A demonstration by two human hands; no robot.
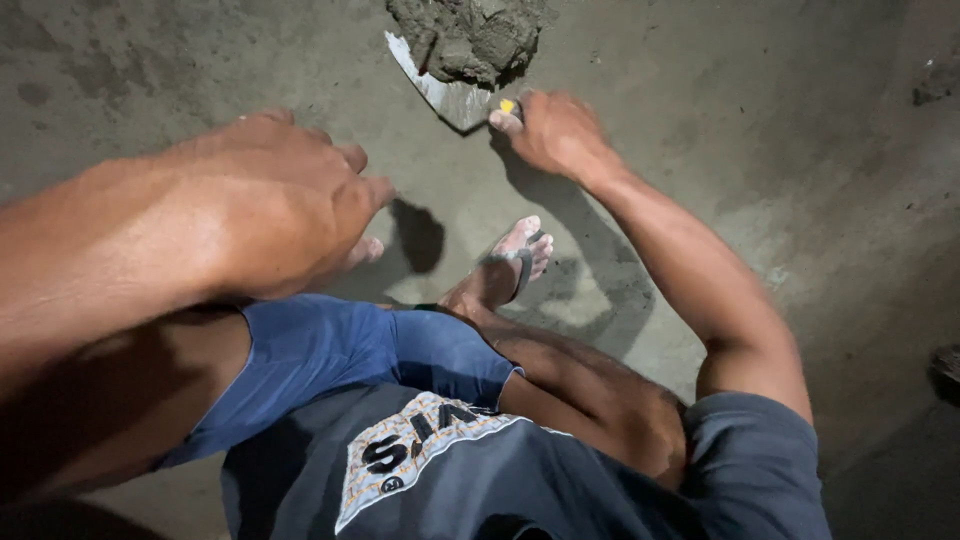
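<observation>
My right hand (555, 130) grips the yellow handle of a metal trowel (440, 92), whose blade lies against the base of a heap of wet grey mortar (468, 35) on the concrete floor. My left hand (285, 200) hangs close to the camera at the left, fingers curled loosely, holding nothing. Below it are my blue shorts (330, 350) and my grey shirt (480, 470). My foot in a sandal (515, 258) rests on the floor between the two hands.
The floor (780, 150) is grey concrete with damp patches and smears. A small dark clump (935, 85) lies at the far right edge, and another dark object (945, 365) sits at the right edge lower down.
</observation>
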